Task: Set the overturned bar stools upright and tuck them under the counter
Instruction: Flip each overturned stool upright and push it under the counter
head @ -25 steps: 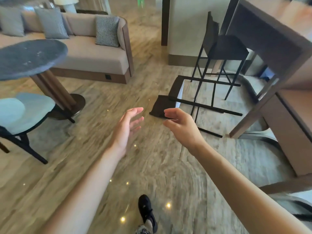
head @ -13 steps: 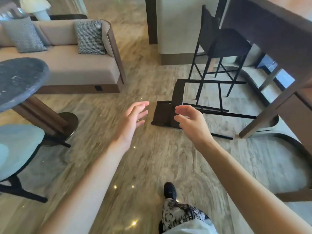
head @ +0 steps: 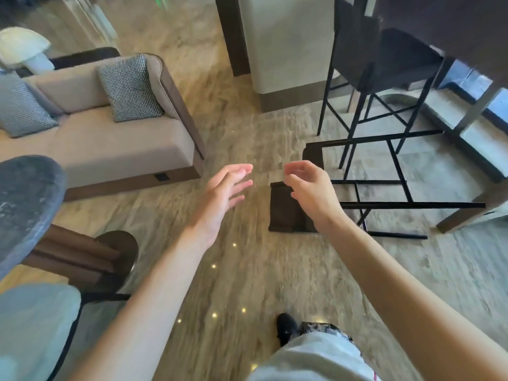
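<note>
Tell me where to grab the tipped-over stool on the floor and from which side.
Probably grip the overturned stool by its dark seat and backrest end, coming from the near-left side where both open hands, left hand and right hand, already reach. Its thin legs point right toward the counter.

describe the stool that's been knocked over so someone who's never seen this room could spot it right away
Find the dark counter at upper right. On the floor before it lies the overturned bar stool, its thin black legs pointing sideways toward the counter. The upright stool behind it stands on its legs; this one lies on its side.
</note>
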Available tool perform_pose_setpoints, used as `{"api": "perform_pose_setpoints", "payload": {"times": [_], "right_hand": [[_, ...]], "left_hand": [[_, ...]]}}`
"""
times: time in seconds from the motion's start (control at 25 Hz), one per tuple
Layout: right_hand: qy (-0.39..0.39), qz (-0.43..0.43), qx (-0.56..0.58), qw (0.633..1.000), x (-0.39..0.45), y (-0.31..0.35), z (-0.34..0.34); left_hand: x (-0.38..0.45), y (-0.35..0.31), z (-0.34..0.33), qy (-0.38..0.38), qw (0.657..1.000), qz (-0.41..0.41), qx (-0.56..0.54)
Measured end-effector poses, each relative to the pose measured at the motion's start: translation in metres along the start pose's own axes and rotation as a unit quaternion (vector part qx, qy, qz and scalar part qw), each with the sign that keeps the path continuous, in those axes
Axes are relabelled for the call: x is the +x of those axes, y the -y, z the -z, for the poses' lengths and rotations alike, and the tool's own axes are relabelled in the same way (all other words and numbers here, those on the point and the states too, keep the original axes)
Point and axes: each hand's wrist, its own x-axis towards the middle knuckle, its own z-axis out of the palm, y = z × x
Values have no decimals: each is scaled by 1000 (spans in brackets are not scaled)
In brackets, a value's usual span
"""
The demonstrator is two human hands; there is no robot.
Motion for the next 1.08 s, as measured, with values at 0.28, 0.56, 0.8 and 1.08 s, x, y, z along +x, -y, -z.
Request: {"api": "perform_pose_setpoints", "payload": {"times": [0.28,0.56,0.8,1.08], "right_hand": [[33,-2,-9,999,98,27,-90],[-14,-17,0,1000,185,39,-190],[-129,-35,63,989,242,50,-260],[-271,-111,95,951,266,26,-244]], "left_hand": [[108,0,92,11,1000,-3,-24],[204,0,180,38,999,1,-31],[301,-17,250,145,989,7,9],[392,-14,231,292,954,34,64]]}}
